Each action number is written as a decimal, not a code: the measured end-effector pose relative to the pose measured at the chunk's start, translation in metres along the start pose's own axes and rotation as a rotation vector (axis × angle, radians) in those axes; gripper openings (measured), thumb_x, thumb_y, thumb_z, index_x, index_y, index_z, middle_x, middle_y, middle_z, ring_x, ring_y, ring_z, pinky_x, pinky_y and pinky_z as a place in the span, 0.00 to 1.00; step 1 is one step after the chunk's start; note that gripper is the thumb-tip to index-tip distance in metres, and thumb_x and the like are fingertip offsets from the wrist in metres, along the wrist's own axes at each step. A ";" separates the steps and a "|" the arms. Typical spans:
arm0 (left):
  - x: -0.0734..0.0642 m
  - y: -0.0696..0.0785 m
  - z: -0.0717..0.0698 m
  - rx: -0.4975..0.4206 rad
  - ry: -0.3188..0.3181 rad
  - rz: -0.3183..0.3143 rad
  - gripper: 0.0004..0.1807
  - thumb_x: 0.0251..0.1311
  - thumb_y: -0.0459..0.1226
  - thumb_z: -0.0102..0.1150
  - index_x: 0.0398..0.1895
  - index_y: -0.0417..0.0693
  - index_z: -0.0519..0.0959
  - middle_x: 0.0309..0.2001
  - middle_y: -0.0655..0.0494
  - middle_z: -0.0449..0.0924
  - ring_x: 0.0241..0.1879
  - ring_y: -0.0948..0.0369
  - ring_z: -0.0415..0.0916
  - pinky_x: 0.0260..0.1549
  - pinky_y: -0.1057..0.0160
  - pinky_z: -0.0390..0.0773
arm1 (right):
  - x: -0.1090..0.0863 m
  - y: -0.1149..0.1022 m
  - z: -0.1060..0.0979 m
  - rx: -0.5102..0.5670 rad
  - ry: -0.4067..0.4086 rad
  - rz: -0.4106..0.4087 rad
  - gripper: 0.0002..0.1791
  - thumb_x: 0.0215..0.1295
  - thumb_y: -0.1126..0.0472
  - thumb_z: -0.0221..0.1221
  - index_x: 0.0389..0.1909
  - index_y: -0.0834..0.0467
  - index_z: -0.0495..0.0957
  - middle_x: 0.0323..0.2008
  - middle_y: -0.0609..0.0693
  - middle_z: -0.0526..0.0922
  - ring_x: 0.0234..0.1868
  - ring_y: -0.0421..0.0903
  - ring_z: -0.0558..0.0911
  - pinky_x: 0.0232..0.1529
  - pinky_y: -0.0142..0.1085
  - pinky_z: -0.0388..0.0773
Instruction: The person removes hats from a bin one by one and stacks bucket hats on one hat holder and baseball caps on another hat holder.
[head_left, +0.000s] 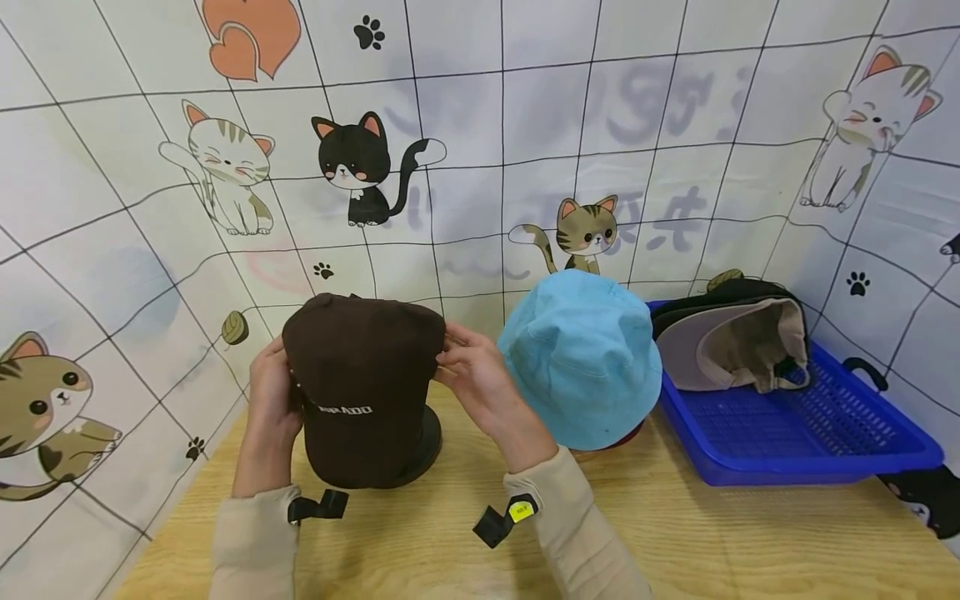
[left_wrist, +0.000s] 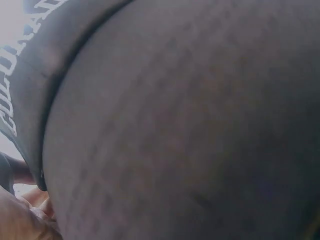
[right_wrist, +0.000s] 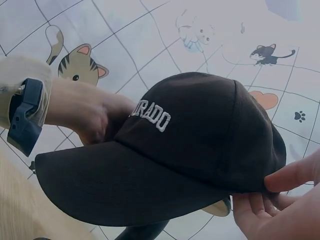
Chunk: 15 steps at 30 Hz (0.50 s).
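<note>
One brown cap (head_left: 363, 358), wooden tabletop (head_left: 412, 550), cat-print wall (head_left: 468, 117).

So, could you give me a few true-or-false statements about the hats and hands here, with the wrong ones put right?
1. The left hand and right hand both touch the dark cap. True.
2. In the head view, the light blue hat stands between the dark cap and the blue basket. True.
3. The dark cap is plain, without lettering. False: pale lettering runs across its front.
4. The blue basket has nothing in it. False: a cap with a greyish brim lies in it.
5. Cat drawings decorate the wall. True.
6. The right hand is holding the light blue hat. False: it pinches the dark cap's edge.
</note>
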<state>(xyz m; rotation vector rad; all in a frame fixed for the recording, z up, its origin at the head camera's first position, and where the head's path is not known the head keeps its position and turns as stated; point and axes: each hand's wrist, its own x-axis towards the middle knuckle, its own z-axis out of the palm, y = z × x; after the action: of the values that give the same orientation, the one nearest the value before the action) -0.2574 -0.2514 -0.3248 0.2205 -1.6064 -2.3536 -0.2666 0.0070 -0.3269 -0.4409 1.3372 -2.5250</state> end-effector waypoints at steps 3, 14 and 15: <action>0.002 0.000 0.001 0.015 0.018 -0.023 0.21 0.76 0.35 0.50 0.20 0.54 0.78 0.20 0.64 0.67 0.19 0.64 0.63 0.25 0.66 0.71 | 0.001 0.000 0.001 0.027 0.027 -0.019 0.33 0.65 0.79 0.47 0.73 0.63 0.65 0.47 0.49 0.81 0.44 0.43 0.79 0.47 0.37 0.77; 0.006 -0.005 -0.003 0.051 0.042 -0.066 0.18 0.76 0.38 0.52 0.25 0.56 0.82 0.29 0.63 0.73 0.27 0.63 0.69 0.31 0.63 0.74 | 0.003 0.003 0.001 0.024 0.082 -0.009 0.21 0.67 0.74 0.48 0.60 0.63 0.75 0.56 0.52 0.75 0.45 0.48 0.78 0.52 0.44 0.77; 0.007 -0.006 -0.003 0.053 0.037 -0.071 0.18 0.76 0.38 0.52 0.24 0.56 0.82 0.30 0.63 0.74 0.27 0.63 0.69 0.30 0.63 0.74 | 0.002 0.002 0.000 0.011 0.075 -0.002 0.23 0.68 0.73 0.48 0.63 0.63 0.74 0.60 0.53 0.74 0.46 0.48 0.78 0.53 0.45 0.76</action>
<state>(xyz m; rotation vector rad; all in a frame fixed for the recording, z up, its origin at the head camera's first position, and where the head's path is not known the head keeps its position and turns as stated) -0.2641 -0.2541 -0.3312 0.3355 -1.6709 -2.3462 -0.2684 0.0047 -0.3281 -0.3492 1.3487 -2.5730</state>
